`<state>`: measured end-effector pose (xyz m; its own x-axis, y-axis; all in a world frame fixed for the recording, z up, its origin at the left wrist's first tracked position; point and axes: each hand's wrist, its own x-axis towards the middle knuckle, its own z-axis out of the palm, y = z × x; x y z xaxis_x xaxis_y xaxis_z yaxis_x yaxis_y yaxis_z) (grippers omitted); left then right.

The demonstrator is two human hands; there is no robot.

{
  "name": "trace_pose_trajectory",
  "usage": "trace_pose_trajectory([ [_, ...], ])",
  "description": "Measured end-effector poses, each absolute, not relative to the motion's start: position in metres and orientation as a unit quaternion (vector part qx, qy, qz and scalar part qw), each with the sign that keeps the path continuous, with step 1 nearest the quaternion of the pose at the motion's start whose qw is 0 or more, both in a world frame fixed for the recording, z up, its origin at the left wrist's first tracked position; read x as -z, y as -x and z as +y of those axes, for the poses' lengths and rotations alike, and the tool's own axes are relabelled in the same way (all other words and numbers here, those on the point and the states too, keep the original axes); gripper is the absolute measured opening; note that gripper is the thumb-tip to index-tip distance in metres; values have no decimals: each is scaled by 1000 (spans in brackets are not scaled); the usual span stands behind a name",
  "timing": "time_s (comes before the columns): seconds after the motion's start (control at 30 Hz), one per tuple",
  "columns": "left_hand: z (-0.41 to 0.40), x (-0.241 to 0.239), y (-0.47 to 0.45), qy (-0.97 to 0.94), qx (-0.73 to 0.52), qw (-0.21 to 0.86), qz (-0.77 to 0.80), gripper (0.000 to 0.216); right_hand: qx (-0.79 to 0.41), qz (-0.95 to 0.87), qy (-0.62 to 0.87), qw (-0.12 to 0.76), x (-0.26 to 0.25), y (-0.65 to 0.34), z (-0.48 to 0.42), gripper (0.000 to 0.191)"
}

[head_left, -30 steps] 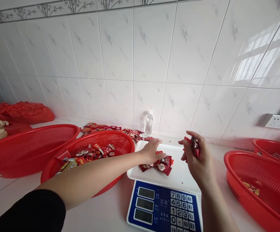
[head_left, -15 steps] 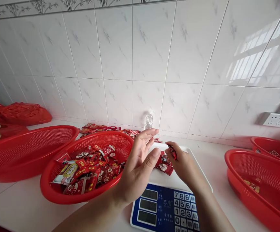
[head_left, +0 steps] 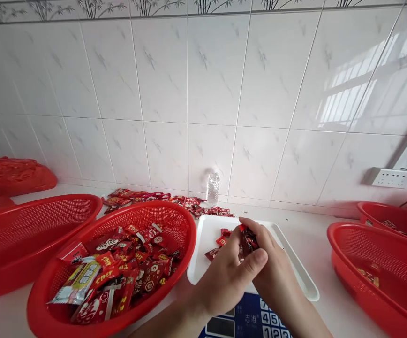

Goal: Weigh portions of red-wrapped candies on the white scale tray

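Observation:
Over the white tray (head_left: 203,229) of a weighing scale, my two hands are cupped together around a few small red-wrapped candies (head_left: 248,238). My left hand (head_left: 227,274) is closed against them from the left, its fingertips hidden. From the right, my right hand (head_left: 274,258) curls over the same candies. More red wrapped candies (head_left: 213,253) lie on the tray just behind my left hand. Below my wrists shows the scale's blue keypad panel (head_left: 251,320), partly covered. A red basket (head_left: 190,244) full of red snack packets stands to the left.
Another red basket (head_left: 38,206) sits at far left, before a heap of red bags (head_left: 17,176). Along the wall lie rows of red packets (head_left: 136,195) and a clear plastic bottle (head_left: 213,188). At right are red baskets (head_left: 351,263) and a power strip (head_left: 390,177).
My left hand, open and raised before, has come down and right to meet my right hand around the candies. The view has shifted, showing more of the tray.

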<state>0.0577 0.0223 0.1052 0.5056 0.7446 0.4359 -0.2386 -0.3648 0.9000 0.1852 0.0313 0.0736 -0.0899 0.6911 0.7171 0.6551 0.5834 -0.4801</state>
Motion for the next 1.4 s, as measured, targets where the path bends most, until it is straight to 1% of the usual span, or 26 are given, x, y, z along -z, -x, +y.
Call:
trace_pose_trajectory([
  [0.1, 22, -101, -61, -684, -494, 483, 232, 29, -14, -733, 450, 509, -71, -180, 30, 51],
  [0.17, 22, -97, -62, -679, -509, 468, 247, 26, -13, -730, 442, 521, -70, -176, 29, 59],
  [0.23, 21, -95, -62, -676, -521, 464, 237, 25, -11, -726, 428, 538, -68, -172, 27, 67],
  [0.33, 20, -95, -55, -644, -559, 475, 217, 25, -7, -720, 387, 576, -65, -166, 25, 73],
  [0.4, 18, -98, -46, -589, -615, 481, 208, 25, -11, -716, 367, 595, -65, -167, 23, 74],
  [0.47, 14, -105, -34, -526, -679, 475, 191, 25, -25, -711, 385, 588, -66, -171, 23, 69],
  [0.57, 3, -121, -17, -449, -761, 443, 152, 22, -58, -701, 476, 527, -69, -180, 30, 53],
  [0.63, -6, -132, -7, -417, -797, 415, 138, 20, -76, -708, 522, 469, -69, -184, 40, 50],
  [0.7, -15, -139, 1, -403, -814, 394, 140, 20, -96, -735, 539, 401, -65, -185, 54, 54],
  [0.87, -23, -140, 13, -409, -823, 374, 127, 20, -155, -786, 560, 212, -50, -182, 85, 77],
  [0.97, -23, -137, 18, -409, -823, 375, 122, 21, -178, -782, 579, 144, -45, -176, 96, 83],
  [1.1, -28, -138, 23, -417, -814, 383, 132, 22, -185, -773, 594, 121, -43, -168, 104, 86],
  [1.23, -39, -139, 24, -410, -822, 362, 160, 20, -178, -790, 573, 126, -42, -164, 106, 86],
  [1.3, -39, -139, 24, -410, -824, 356, 163, 19, -176, -805, 547, 148, -42, -163, 106, 78],
  [1.4, -33, -138, 24, -432, -818, 347, 152, 22, -177, -816, 519, 184, -42, -160, 104, 56],
])
